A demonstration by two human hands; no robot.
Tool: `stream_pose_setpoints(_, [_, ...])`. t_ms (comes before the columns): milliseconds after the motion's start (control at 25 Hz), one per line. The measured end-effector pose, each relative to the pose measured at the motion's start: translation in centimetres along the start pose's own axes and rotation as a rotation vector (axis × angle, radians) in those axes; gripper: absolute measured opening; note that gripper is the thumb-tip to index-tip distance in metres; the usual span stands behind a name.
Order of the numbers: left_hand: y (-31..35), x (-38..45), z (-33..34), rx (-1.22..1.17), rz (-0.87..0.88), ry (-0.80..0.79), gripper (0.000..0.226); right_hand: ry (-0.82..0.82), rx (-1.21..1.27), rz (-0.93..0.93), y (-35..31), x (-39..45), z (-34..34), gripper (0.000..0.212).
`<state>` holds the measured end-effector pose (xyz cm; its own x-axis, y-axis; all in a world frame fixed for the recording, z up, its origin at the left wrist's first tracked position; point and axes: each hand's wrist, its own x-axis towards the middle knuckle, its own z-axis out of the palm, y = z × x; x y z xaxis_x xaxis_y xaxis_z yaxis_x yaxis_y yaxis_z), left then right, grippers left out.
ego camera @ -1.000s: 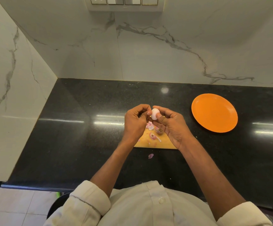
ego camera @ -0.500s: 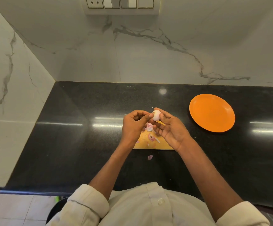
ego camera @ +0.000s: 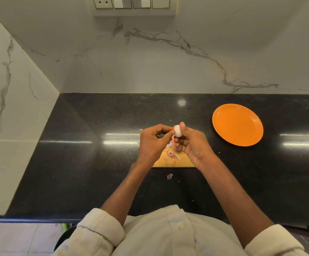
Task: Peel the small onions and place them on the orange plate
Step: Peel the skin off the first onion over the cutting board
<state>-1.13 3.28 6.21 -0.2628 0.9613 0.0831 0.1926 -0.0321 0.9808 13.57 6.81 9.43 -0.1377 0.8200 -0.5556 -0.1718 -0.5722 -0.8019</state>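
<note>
A small pale, peeled-looking onion is held above the yellow cutting board. My right hand grips it between thumb and fingers. My left hand sits close on its left, fingertips pinched against the onion's side. Pink peel scraps lie on the board under my hands. The orange plate rests on the black counter to the right, with nothing on it.
One loose peel scrap lies on the black counter in front of the board. Marble walls close off the back and the left side. A switch panel sits high on the back wall.
The onion has turned a little in my right hand, whose thumb now lies over its top. Both hands stay above the board.
</note>
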Motion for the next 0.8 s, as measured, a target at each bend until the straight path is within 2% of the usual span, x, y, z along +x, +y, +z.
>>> stream_pose_setpoints(80, [0.6, 0.0, 0.3, 0.038, 0.012, -0.006, 0.004, -0.013, -0.081, -0.065, -0.2, -0.1, -0.2, 0.029])
stream_pose_setpoints(160, [0.7, 0.2, 0.7, 0.05, -0.032, 0.038, 0.009, -0.031, -0.123, -0.115, -0.4, -0.3, -0.2, 0.021])
stream_pose_setpoints(240, [0.0, 0.5, 0.8, 0.04, -0.09, 0.051, 0.012, -0.069, -0.065, -0.099, -0.2, -0.5, -0.1, 0.02])
stream_pose_setpoints(320, [-1.1, 0.6, 0.5, -0.028, -0.144, 0.015, 0.005, -0.085, 0.019, -0.051, 0.3, -0.5, -0.1, 0.022])
stream_pose_setpoints(400, [-2.0, 0.5, 0.1, -0.038, -0.177, 0.0, 0.005, -0.032, 0.035, -0.033, 0.8, -0.2, -0.4, 0.022])
stream_pose_setpoints(560, [-3.4, 0.6, -0.3, 0.043, -0.211, -0.02, 0.018, 0.11, -0.038, -0.058, 1.8, 0.6, -1.5, 0.038])
stream_pose_setpoints(680, [-4.0, 0.3, 0.0, 0.121, -0.225, -0.061, 0.035, 0.232, -0.119, -0.137, 2.0, 0.6, -2.6, 0.03])
stream_pose_setpoints(800, [-4.4, -0.3, 0.4, 0.122, -0.181, -0.046, 0.032, 0.374, -0.146, -0.173, 2.1, 0.7, -4.0, 0.022])
